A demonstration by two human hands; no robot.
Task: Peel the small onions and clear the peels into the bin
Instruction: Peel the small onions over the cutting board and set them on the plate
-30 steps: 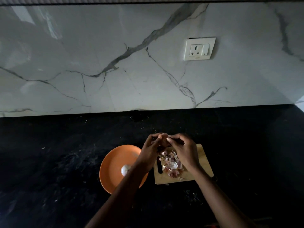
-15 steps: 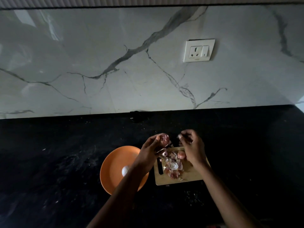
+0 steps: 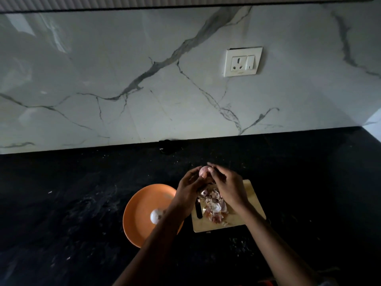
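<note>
Left hand (image 3: pixel 188 189) and right hand (image 3: pixel 228 187) meet above the far edge of the cutting board (image 3: pixel 252 205), both with fingers curled around one small onion (image 3: pixel 203 171); only its pale top shows between the fingertips. Peels (image 3: pixel 214 207) lie heaped on the board, partly hidden by the right wrist. A peeled onion (image 3: pixel 156 216) sits on the orange plate (image 3: pixel 140 207), which the left forearm partly covers. Dim light obscures the dark counter (image 3: pixel 72 193).
</note>
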